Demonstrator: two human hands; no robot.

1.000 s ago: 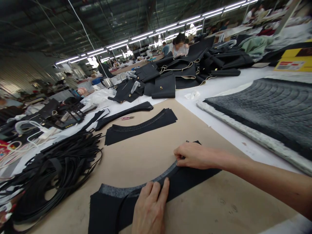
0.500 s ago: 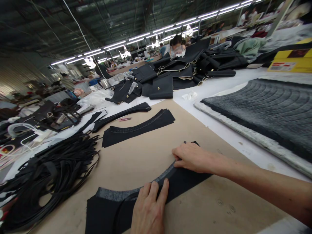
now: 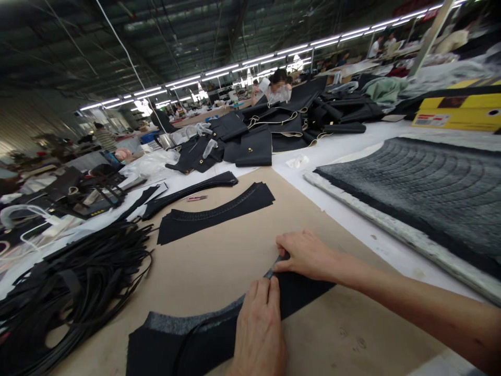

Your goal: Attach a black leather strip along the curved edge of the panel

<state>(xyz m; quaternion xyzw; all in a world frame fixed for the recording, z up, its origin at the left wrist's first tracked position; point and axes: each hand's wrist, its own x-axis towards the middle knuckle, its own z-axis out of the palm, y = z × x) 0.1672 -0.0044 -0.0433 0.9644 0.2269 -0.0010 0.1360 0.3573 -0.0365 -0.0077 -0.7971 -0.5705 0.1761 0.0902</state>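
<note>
A curved black fabric piece point(image 3: 188, 344) with a grey band point(image 3: 176, 322) along its inner edge lies on the tan board. Over its left part runs a thin black strip point(image 3: 186, 339), which passes under my left hand point(image 3: 260, 326). That hand rests flat on the piece, fingers outstretched and close together. Just beyond its fingertips, my right hand point(image 3: 305, 256) is closed in a pinch at the curved edge. Its fingers hide the far end of the piece, and I cannot see whether the strip is also in the pinch.
A heap of black strips point(image 3: 86, 277) lies at left. Stacked curved black pieces point(image 3: 215, 214) and small pink-handled snips point(image 3: 196, 198) sit farther back on the tan board point(image 3: 219, 261). A grey-black textured sheet point(image 3: 422, 188) and yellow box point(image 3: 454, 112) stand right; black bags point(image 3: 254, 146) pile behind.
My left hand has slid right along the curved edge, closer to my right hand, and its fingers have drawn together. My right hand stays pinched at the edge. The view has shifted slightly.
</note>
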